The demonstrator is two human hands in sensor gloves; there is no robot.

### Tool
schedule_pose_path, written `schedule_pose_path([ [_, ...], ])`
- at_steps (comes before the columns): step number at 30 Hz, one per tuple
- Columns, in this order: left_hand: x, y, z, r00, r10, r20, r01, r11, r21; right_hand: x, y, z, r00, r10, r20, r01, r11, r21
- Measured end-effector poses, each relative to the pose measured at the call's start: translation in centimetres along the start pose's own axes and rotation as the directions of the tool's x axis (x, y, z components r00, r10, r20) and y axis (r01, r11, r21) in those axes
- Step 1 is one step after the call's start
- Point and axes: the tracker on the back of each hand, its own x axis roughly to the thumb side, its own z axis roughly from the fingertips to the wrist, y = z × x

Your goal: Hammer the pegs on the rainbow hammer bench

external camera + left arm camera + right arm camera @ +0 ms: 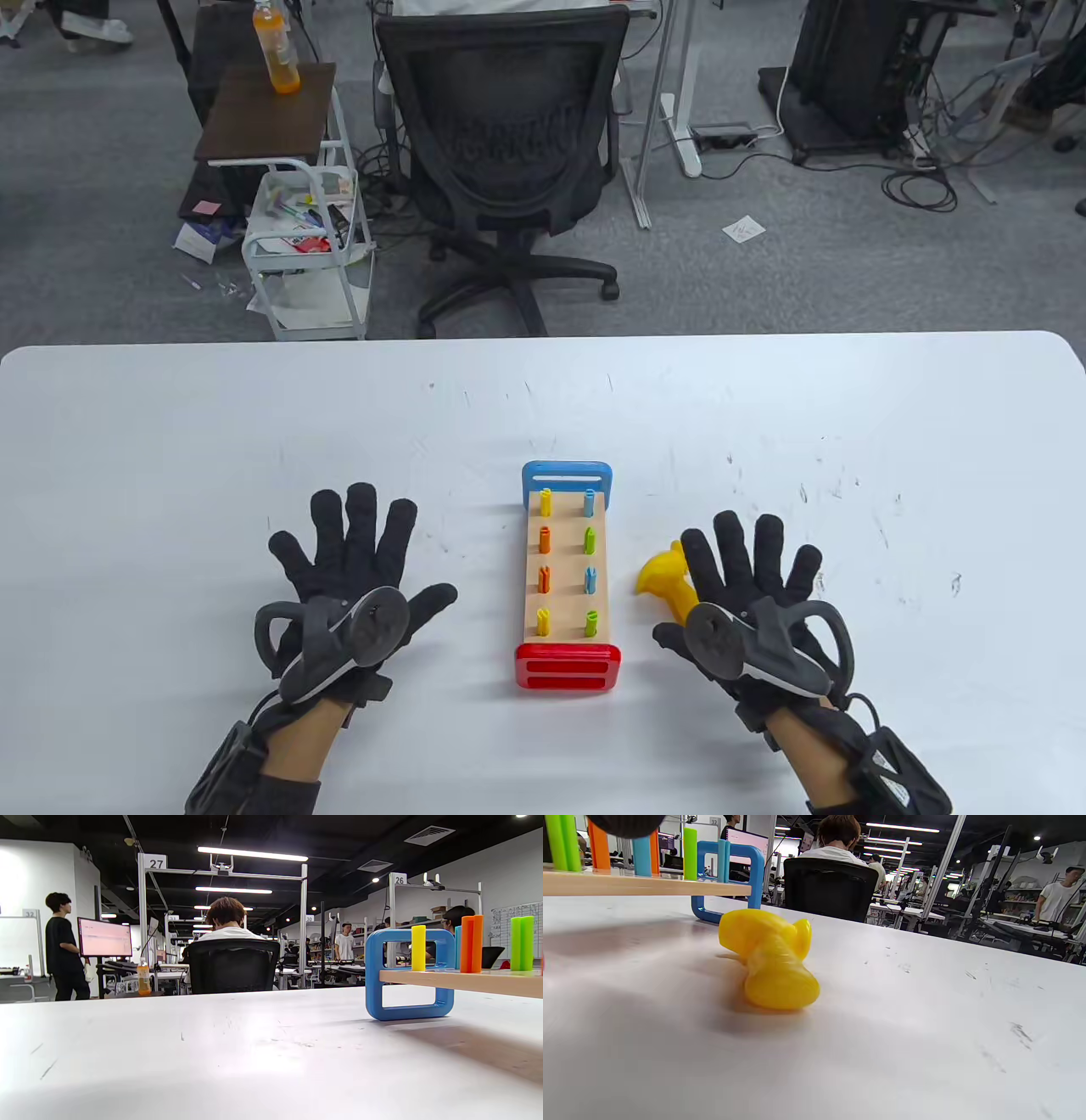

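The hammer bench (567, 586) stands mid-table: a wooden deck between a blue end (567, 477) at the far side and a red end (567, 666) near me. Two rows of coloured pegs (545, 538) stick up from the deck. A yellow toy hammer (662, 577) lies on the table just right of the bench, partly hidden under my right hand (751, 577). That hand hovers flat above it, fingers spread. My left hand (356, 552) lies flat and spread to the left of the bench, holding nothing. The right wrist view shows the hammer (770, 955) lying free.
The white table (170, 441) carries only the bench and the hammer. Beyond its far edge stand a black office chair (509, 144) and a small white cart (305, 246). People work at desks in the background.
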Motion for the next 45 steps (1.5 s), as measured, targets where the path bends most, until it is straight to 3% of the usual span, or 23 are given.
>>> schedule_pose_path([
  [16,0.44,-0.30,-0.15,1.000,-0.009,0.003,0.009,0.998,-0.058,0.36,0.08,0.29,1.000,-0.017,0.020,0.016,1.000,0.021],
  [45,0.60,-0.37,-0.22,1.000,0.010,0.012,-0.009,0.998,-0.067,0.33,-0.16,0.30,1.000,-0.027,0.002,0.027,1.000,0.002],
])
